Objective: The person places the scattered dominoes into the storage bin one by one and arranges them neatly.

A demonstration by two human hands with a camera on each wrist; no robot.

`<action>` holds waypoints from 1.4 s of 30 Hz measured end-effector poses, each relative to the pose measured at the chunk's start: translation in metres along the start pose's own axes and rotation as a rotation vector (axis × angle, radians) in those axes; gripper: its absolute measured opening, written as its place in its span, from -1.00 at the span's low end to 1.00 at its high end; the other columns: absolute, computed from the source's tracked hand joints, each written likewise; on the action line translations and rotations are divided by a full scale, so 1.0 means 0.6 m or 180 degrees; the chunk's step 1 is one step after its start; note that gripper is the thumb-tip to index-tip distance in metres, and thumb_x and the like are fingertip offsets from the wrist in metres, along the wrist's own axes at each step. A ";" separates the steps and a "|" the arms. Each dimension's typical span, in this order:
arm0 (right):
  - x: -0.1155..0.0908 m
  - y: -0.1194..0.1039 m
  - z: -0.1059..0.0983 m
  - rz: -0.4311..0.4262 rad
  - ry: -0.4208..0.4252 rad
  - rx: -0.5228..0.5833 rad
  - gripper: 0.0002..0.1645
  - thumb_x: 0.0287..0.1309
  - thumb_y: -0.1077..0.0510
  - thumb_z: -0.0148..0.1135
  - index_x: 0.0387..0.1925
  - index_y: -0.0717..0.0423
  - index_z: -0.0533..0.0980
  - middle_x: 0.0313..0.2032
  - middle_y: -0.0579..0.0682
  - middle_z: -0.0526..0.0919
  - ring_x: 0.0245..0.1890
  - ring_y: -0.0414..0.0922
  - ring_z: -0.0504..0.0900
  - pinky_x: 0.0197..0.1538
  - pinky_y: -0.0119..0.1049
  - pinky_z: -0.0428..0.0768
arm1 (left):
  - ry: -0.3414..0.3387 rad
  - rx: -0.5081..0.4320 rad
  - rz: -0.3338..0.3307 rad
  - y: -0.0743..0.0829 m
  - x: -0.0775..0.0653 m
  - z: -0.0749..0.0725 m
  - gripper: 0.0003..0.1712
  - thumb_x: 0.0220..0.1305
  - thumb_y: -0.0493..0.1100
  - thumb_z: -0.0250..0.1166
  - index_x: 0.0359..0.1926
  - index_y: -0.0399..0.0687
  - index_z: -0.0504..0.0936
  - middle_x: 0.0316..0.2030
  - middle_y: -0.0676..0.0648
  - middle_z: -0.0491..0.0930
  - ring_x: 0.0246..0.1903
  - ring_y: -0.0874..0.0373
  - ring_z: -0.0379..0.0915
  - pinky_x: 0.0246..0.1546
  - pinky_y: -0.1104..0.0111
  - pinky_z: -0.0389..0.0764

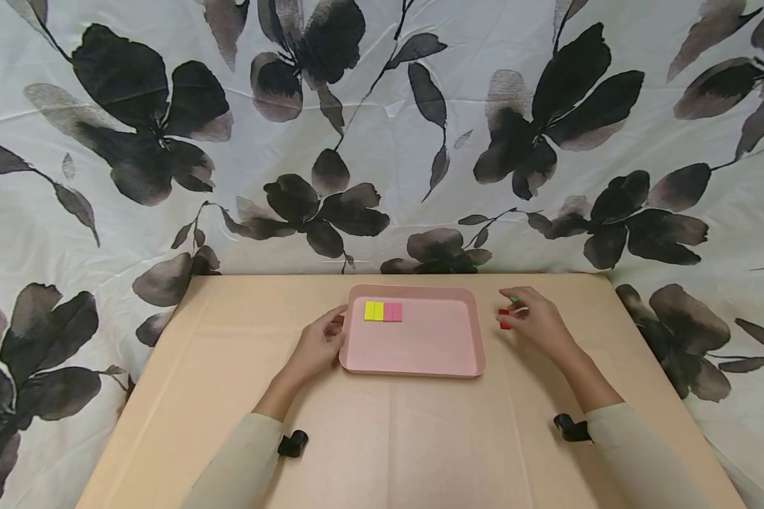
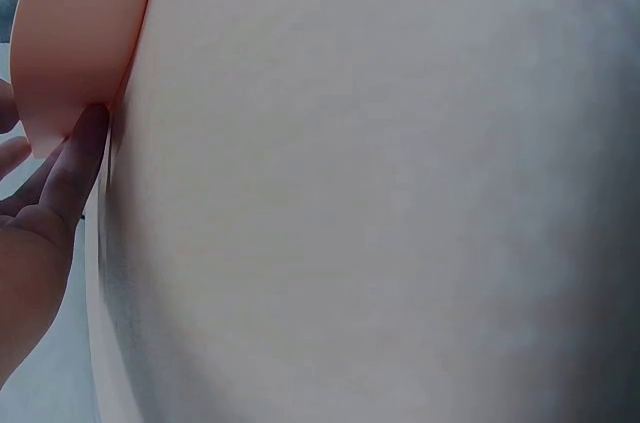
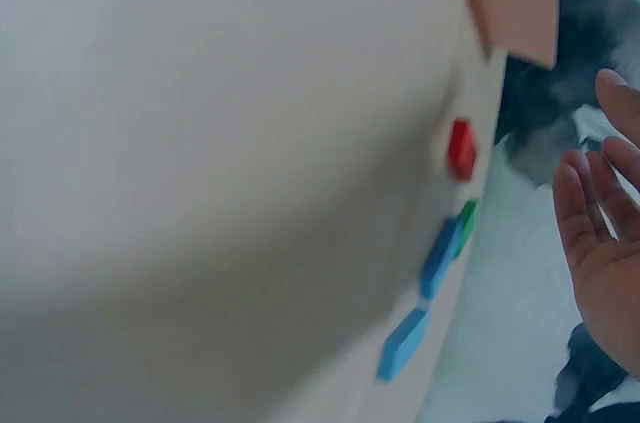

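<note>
A shallow pink tray (image 1: 420, 370) lies on the table. Inside, toward its upper left, yellow tiles (image 1: 373, 311) and pink tiles (image 1: 392, 312) sit side by side in a row. At the tray's left edge is my left hand (image 1: 318, 346); its fingers (image 2: 78, 168) touch the outer rim without visibly wrapping it. To the right of the tray, my right hand (image 1: 537, 326) hovers over a red piece (image 3: 462, 150) and a green piece (image 3: 467, 227), fingers loosely bent. Nothing shows between those fingers in the right wrist view, where blue pieces (image 3: 440, 258) also lie nearby.
The table (image 1: 388, 438) carries a pale peach covering. Behind it and at its sides hangs white cloth (image 1: 407, 148) printed with dark flowers. A black strap device (image 1: 293, 444) is on the left wrist, another (image 1: 571, 428) on the right.
</note>
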State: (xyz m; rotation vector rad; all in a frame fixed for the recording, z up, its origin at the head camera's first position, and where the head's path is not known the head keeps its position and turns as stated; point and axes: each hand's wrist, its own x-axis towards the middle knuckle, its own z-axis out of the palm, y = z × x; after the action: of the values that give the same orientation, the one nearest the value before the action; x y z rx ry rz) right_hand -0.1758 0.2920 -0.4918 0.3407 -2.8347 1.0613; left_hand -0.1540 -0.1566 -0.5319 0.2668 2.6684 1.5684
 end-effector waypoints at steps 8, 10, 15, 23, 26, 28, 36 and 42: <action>-0.009 0.050 0.002 0.0026 -0.0165 -0.0144 -0.27 0.12 0.24 0.53 0.31 0.31 0.49 0.20 0.30 0.57 -0.02 0.23 0.68 0.08 0.17 0.65 | -0.0015 0.0027 -0.0014 0.000 -0.002 -0.001 -0.35 0.37 -0.38 0.23 0.46 -0.09 0.44 0.11 -0.23 0.64 0.00 -0.04 0.62 0.09 0.11 0.64; -0.010 0.055 0.004 0.0084 -0.0267 -0.0174 -0.26 0.13 0.23 0.52 0.32 0.33 0.47 0.14 0.29 0.58 -0.03 0.21 0.66 0.10 0.17 0.64 | -0.0017 0.0038 -0.0009 0.000 -0.002 -0.001 -0.36 0.37 -0.38 0.23 0.46 -0.08 0.44 0.11 -0.23 0.64 0.00 -0.04 0.61 0.10 0.11 0.64; -0.006 0.060 0.009 0.0176 -0.0448 -0.0278 -0.25 0.12 0.22 0.53 0.30 0.37 0.46 -0.09 0.20 0.52 -0.08 0.13 0.58 0.09 0.10 0.59 | -0.0034 0.0050 0.0026 0.000 0.001 0.000 -0.36 0.38 -0.37 0.23 0.46 -0.07 0.43 0.12 -0.23 0.63 0.01 -0.05 0.61 0.11 0.09 0.63; 0.002 0.068 0.017 0.0214 -0.0556 -0.0406 -0.31 0.15 0.22 0.51 0.25 0.38 0.47 -0.15 0.17 0.45 -0.14 0.06 0.47 -0.03 -0.03 0.49 | -0.0025 0.0055 0.0073 -0.004 0.004 0.001 -0.35 0.38 -0.37 0.23 0.47 -0.08 0.43 0.12 -0.23 0.64 0.00 -0.05 0.61 0.11 0.08 0.63; 0.006 0.069 0.019 0.0210 -0.0588 -0.0424 -0.34 0.16 0.22 0.50 0.24 0.39 0.48 -0.15 0.18 0.45 -0.15 0.07 0.45 -0.06 -0.05 0.46 | -0.0018 0.0061 0.0063 -0.006 0.003 0.001 -0.36 0.37 -0.37 0.23 0.46 -0.09 0.44 0.10 -0.24 0.64 -0.01 -0.06 0.62 0.10 0.08 0.64; 0.008 0.069 0.021 0.0235 -0.0594 -0.0436 -0.35 0.16 0.22 0.49 0.23 0.38 0.49 -0.14 0.19 0.46 -0.15 0.07 0.45 -0.07 -0.06 0.46 | -0.0010 0.0058 0.0060 -0.007 0.003 0.001 -0.36 0.36 -0.37 0.23 0.45 -0.10 0.44 0.10 -0.24 0.64 -0.01 -0.07 0.62 0.09 0.08 0.64; 0.015 0.069 0.027 0.0363 -0.0621 -0.0429 -0.37 0.17 0.22 0.48 0.23 0.38 0.50 -0.06 0.26 0.47 -0.16 0.09 0.47 -0.08 -0.07 0.48 | -0.0040 0.0027 0.0049 -0.009 0.001 -0.001 -0.35 0.36 -0.38 0.22 0.46 -0.11 0.43 0.11 -0.25 0.63 -0.01 -0.06 0.62 0.09 0.09 0.64; 0.014 0.070 0.028 0.0372 -0.0629 -0.0427 -0.42 0.20 0.24 0.45 0.20 0.41 0.52 -0.07 0.28 0.45 -0.18 0.09 0.48 -0.07 -0.07 0.49 | -0.0051 -0.0037 0.0054 -0.009 -0.002 -0.001 -0.35 0.37 -0.38 0.23 0.46 -0.11 0.43 0.11 -0.24 0.63 0.00 -0.07 0.61 0.10 0.09 0.63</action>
State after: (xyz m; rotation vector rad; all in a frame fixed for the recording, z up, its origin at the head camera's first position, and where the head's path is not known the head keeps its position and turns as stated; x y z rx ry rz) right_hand -0.1940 0.3100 -0.5297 0.2859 -3.1170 0.8954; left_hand -0.1540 -0.1601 -0.5365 0.3010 2.6512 1.5789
